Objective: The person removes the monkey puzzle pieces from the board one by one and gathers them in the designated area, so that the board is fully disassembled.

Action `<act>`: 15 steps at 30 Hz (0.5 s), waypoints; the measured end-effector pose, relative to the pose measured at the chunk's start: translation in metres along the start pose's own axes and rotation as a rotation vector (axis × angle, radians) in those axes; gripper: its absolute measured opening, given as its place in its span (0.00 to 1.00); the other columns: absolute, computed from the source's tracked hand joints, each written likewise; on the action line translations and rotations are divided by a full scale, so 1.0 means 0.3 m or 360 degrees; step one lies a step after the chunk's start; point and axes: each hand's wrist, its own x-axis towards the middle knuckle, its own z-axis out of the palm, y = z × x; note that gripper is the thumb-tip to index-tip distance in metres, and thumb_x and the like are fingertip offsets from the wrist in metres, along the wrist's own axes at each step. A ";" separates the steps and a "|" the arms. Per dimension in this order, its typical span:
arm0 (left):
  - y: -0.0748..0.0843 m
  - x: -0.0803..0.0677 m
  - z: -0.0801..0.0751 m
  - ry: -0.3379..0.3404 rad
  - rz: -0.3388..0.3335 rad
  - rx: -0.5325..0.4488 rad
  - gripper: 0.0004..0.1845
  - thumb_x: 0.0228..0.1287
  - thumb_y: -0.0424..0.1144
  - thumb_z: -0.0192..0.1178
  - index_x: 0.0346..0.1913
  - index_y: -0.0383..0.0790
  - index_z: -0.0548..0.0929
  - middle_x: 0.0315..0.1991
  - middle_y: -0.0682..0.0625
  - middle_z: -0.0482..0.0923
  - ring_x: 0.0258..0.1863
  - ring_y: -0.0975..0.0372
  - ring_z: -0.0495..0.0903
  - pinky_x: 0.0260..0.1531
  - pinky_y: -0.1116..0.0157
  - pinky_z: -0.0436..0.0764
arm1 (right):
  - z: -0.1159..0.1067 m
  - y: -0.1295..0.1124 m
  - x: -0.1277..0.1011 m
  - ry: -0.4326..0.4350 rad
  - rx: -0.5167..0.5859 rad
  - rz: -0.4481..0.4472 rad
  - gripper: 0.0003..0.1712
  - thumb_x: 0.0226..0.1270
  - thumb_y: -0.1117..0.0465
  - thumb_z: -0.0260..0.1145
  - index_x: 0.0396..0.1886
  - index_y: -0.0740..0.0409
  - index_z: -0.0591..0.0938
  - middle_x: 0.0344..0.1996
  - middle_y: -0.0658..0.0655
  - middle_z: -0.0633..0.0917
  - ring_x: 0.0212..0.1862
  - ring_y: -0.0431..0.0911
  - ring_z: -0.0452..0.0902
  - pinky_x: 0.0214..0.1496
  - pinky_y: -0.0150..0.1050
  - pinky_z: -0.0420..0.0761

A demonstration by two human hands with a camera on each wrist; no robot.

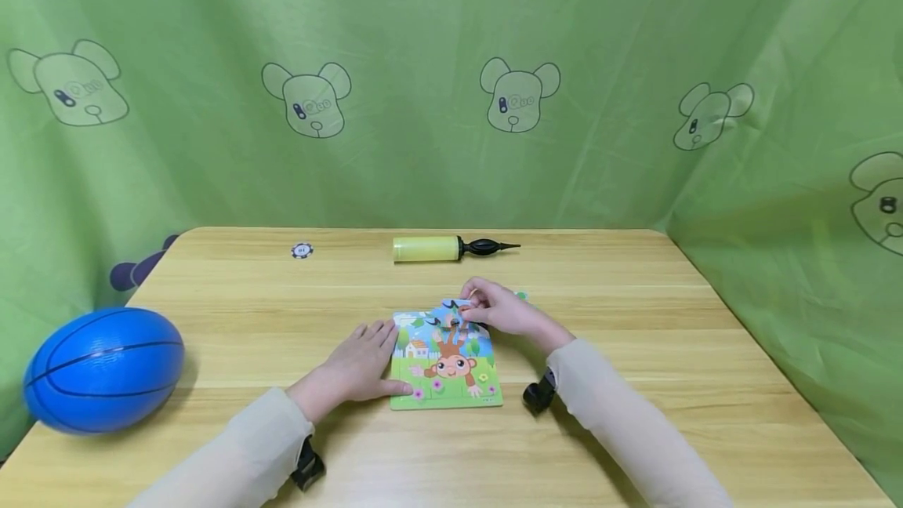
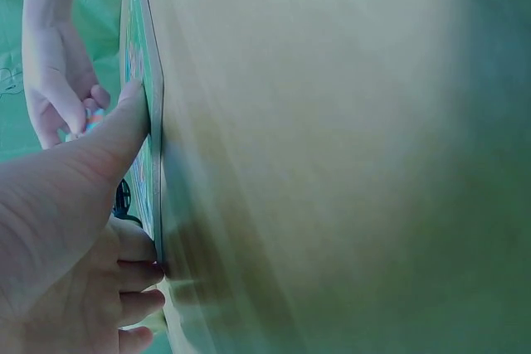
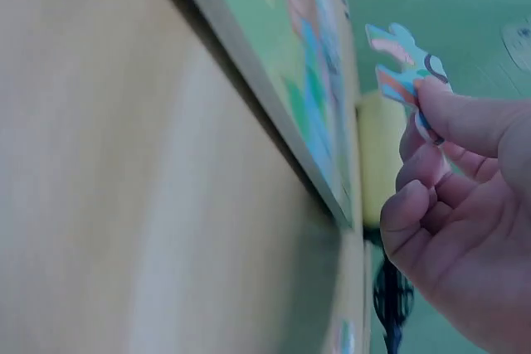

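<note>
A monkey jigsaw puzzle board [image 1: 447, 371] lies flat at the middle of the wooden table [image 1: 635, 320]. My left hand [image 1: 363, 367] rests with straight fingers against the board's left edge [image 2: 153, 163], thumb along its near corner. My right hand [image 1: 497, 310] hovers at the board's far right corner and pinches a blue puzzle piece [image 3: 406, 72] between thumb and fingertips [image 3: 452, 113], just above the board [image 3: 282, 80]. That hand also shows in the left wrist view, the right hand [image 2: 58, 80] holding the piece beyond the board.
A yellow hand pump [image 1: 451, 248] with a black nozzle lies at the back of the table. A small round token [image 1: 302, 251] sits back left. A blue ball [image 1: 104, 369] rests at the table's left edge. Green printed curtains surround the table.
</note>
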 end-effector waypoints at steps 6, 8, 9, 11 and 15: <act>-0.002 -0.001 0.000 0.0007 0.0006 -0.0002 0.52 0.55 0.68 0.51 0.67 0.26 0.56 0.69 0.36 0.51 0.67 0.47 0.50 0.65 0.51 0.50 | -0.096 0.012 -0.061 0.0141 0.0196 0.0039 0.12 0.61 0.71 0.61 0.43 0.65 0.69 0.26 0.61 0.76 0.23 0.48 0.67 0.23 0.33 0.70; -0.002 -0.001 0.000 0.0010 0.0006 -0.0003 0.52 0.55 0.68 0.51 0.67 0.26 0.56 0.69 0.36 0.51 0.67 0.47 0.50 0.65 0.51 0.50 | -0.129 0.024 -0.084 0.0197 0.0197 0.0068 0.12 0.62 0.70 0.61 0.43 0.65 0.70 0.27 0.63 0.76 0.24 0.48 0.69 0.23 0.34 0.72; -0.002 0.000 0.001 0.0010 0.0006 0.0001 0.52 0.55 0.68 0.51 0.67 0.26 0.56 0.69 0.36 0.51 0.67 0.47 0.50 0.65 0.51 0.49 | -0.146 0.033 -0.096 0.0221 0.0196 0.0084 0.12 0.62 0.70 0.61 0.43 0.66 0.70 0.27 0.64 0.76 0.24 0.49 0.69 0.23 0.35 0.73; -0.002 0.001 0.002 0.0010 0.0006 0.0002 0.52 0.55 0.68 0.51 0.68 0.26 0.56 0.69 0.36 0.51 0.68 0.47 0.50 0.65 0.51 0.49 | -0.177 0.054 -0.119 0.0282 0.0180 0.0131 0.12 0.63 0.68 0.61 0.43 0.66 0.71 0.28 0.63 0.78 0.27 0.50 0.72 0.26 0.38 0.75; -0.003 0.001 0.003 0.0009 0.0006 0.0002 0.51 0.55 0.67 0.52 0.67 0.26 0.56 0.69 0.36 0.51 0.67 0.47 0.50 0.65 0.51 0.50 | -0.235 0.106 -0.164 0.0381 0.0132 0.0255 0.13 0.64 0.65 0.61 0.45 0.65 0.72 0.30 0.61 0.80 0.33 0.54 0.75 0.31 0.43 0.75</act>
